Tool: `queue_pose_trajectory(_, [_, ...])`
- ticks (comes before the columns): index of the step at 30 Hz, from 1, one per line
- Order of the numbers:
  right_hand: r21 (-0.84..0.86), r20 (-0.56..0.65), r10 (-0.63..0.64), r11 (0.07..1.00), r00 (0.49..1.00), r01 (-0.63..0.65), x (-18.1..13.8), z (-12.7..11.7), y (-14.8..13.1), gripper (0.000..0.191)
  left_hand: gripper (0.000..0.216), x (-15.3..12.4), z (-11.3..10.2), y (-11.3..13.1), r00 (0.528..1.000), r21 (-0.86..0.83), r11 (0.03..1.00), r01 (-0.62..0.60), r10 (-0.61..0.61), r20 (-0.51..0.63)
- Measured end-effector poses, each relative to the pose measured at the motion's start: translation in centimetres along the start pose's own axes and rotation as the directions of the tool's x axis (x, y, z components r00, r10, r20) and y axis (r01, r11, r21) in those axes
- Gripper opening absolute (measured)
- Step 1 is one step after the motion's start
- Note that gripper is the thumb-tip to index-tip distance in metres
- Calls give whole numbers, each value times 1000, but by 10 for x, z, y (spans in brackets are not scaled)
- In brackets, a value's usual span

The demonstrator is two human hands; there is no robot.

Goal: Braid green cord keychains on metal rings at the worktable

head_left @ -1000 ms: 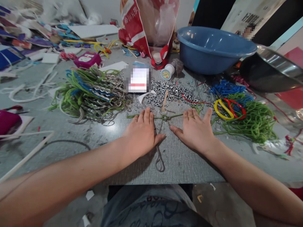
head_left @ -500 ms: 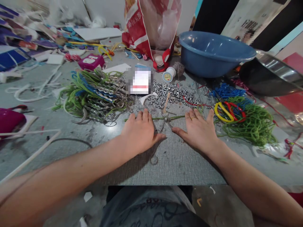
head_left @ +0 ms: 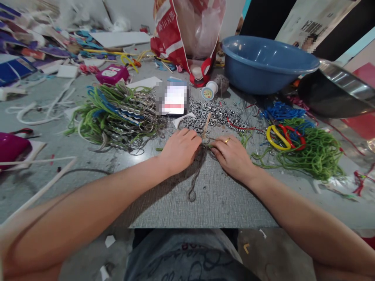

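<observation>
My left hand [head_left: 182, 150] rests on the table with its fingers curled and pressed together at the cords. A short green cord end [head_left: 159, 149] sticks out past its left side. My right hand [head_left: 233, 158], with a ring on one finger, is closed on the cord just right of the middle; fingertips hide most of the knot. From between the hands a grey cord [head_left: 195, 175] runs toward me and ends in a small loop. Just beyond my fingers lie many metal nuts [head_left: 202, 113] and a thin wooden stick [head_left: 206, 124].
A heap of finished-looking braided cords [head_left: 117, 113] lies left, by a phone [head_left: 175, 99]. Right are yellow-and-red-handled scissors [head_left: 277, 137] and green cords [head_left: 318, 154]. Behind stand a thread spool [head_left: 208, 91], red bag [head_left: 170, 31], blue basin [head_left: 263, 74] and steel bowl [head_left: 331, 93].
Both hands were flat with fingers spread, over a stretched green cord. They have moved together toward the middle, and their fingers have closed on the cords.
</observation>
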State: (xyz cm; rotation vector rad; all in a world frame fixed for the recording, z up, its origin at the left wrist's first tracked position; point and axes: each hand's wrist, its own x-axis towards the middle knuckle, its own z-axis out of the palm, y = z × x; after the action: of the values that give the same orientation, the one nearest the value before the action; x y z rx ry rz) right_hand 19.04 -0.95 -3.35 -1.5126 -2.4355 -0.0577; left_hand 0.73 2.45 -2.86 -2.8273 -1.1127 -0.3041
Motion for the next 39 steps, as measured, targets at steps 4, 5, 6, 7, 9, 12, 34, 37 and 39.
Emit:
queue_pose_trajectory(4, [-41, 16, 3, 999, 1000, -3, 0, -1, -2, 28, 22, -1, -3, 2, 999, -11, 1000, 26, -26, 20])
queue_pose_trajectory(5, [-51, 29, 20, 999, 999, -19, -1, -2, -3, 28, 22, -1, -5, 3, 998, -12, 999, 42, -42, 37])
queue_pose_trajectory(6, [-60, 49, 48, 997, 998, -45, -1, -2, -4, 28, 23, -1, -6, 4, 996, -10, 998, 63, -63, 57])
queue_pose_trajectory(7, [-69, 76, 83, 995, 994, -78, -2, -2, -5, 29, 23, -1, -7, 6, 993, -8, 996, 89, -88, 81])
queue_pose_trajectory(9, [-86, 132, 163, 985, 978, -152, -4, -4, -9, 30, 24, -1, -7, 9, 979, -8, 988, 157, -155, 133])
queue_pose_trajectory(12, [-115, 177, 255, 965, 951, -237, -4, -6, -13, 34, 32, -2, -6, 13, 957, -20, 972, 234, -227, 181])
queue_pose_trajectory(34, [-27, 406, 174, 984, 897, -179, -3, -27, -13, 17, 22, 4, -23, 2, 932, -49, 994, 98, -74, 354])
queue_pose_trajectory(37, [-27, 348, 202, 978, 916, -205, -5, -23, -14, 23, 23, 3, -22, 3, 932, -44, 994, 103, -81, 352])
queue_pose_trajectory(39, [-20, 296, 237, 970, 925, -242, -6, -19, -13, 30, 28, 1, -21, 5, 942, -27, 991, 129, -113, 317])
